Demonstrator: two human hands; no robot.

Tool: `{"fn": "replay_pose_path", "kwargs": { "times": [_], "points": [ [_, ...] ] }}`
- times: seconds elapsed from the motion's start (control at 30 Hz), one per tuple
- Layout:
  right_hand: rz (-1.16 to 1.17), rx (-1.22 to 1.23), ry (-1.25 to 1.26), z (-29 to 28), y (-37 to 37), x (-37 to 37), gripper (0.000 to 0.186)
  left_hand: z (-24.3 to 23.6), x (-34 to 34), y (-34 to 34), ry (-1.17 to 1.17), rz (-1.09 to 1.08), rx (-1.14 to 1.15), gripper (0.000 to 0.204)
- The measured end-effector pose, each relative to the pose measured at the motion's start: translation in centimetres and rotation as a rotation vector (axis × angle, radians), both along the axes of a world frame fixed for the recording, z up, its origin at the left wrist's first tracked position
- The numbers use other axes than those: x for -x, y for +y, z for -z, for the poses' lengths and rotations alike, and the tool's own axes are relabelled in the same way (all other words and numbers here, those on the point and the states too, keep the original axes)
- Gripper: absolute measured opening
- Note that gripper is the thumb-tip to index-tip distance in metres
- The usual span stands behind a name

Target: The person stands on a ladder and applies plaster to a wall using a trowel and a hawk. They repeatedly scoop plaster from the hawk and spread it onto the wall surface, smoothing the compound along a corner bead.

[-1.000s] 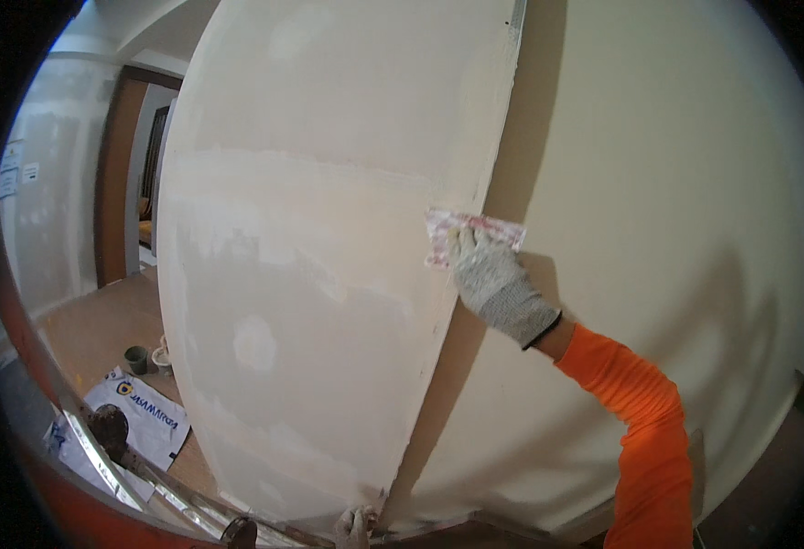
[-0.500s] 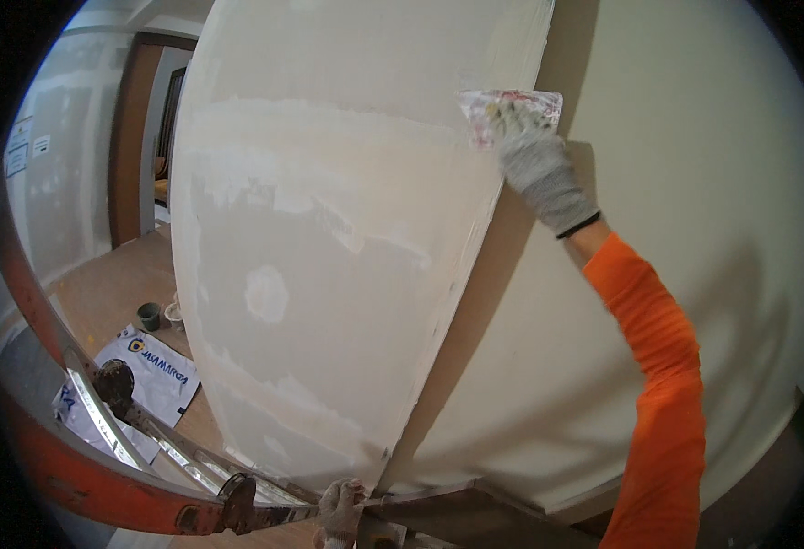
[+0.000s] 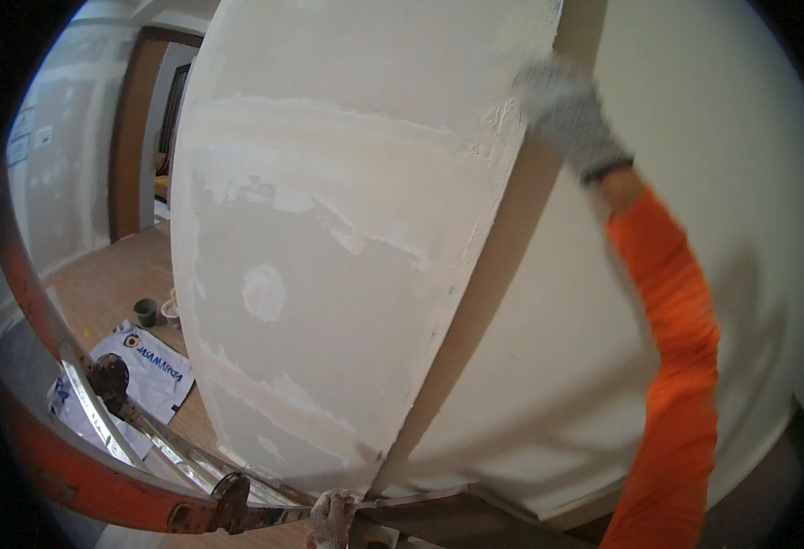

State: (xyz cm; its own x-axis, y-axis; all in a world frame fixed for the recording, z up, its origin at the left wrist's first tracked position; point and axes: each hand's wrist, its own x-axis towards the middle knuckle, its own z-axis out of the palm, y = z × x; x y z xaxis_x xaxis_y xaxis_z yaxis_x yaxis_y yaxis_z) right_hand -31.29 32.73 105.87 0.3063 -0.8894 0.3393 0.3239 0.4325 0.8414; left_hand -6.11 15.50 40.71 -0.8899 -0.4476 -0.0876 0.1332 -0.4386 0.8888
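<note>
The patched plasterboard panel [image 3: 329,252] stands upright in front of me, its rough filler ridges [image 3: 495,128] close to the long right edge. I judge it stiff but brittle along that edge, and the filler soft and easily smeared, so any hold belongs on the bare edge lower down, with light pressure. My gloved right hand [image 3: 566,114] is up at that edge, blurred; I can't tell whether its fingers are together or clamped on anything. My gloved left hand [image 3: 331,514] is low, by the end of the orange-red ladder rail [image 3: 109,489]; its grip I can't tell either. Farther left, a dark green bucket [image 3: 145,312] stands near a white printed sheet [image 3: 159,361] on the floor.
</note>
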Motion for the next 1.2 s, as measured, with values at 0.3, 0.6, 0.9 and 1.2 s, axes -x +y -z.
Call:
{"fn": "replay_pose_path", "kwargs": {
  "times": [0.3, 0.6, 0.9, 1.2],
  "points": [
    [0.170, 0.312, -0.150, -13.1, -3.8, 2.6, 0.038, 1.6, 2.7, 0.7, -0.036, -0.088, -0.060, 0.025],
    [0.260, 0.142, -0.387, 17.9, -4.1, 1.4, 0.042, 0.9, 2.6, 1.2, 0.012, -0.037, 0.151, 0.026],
    [0.481, -0.002, -0.887, 44.6, -4.3, -1.9, 0.049, -0.6, 0.0, 0.3, -0.027, -0.075, 0.164, 0.025],
    [-0.211, 0.322, -1.693, 36.8, 1.2, -5.3, 0.051, -0.1, -6.0, -1.5, -0.159, -0.152, 0.270, 0.031]
  ]
}}
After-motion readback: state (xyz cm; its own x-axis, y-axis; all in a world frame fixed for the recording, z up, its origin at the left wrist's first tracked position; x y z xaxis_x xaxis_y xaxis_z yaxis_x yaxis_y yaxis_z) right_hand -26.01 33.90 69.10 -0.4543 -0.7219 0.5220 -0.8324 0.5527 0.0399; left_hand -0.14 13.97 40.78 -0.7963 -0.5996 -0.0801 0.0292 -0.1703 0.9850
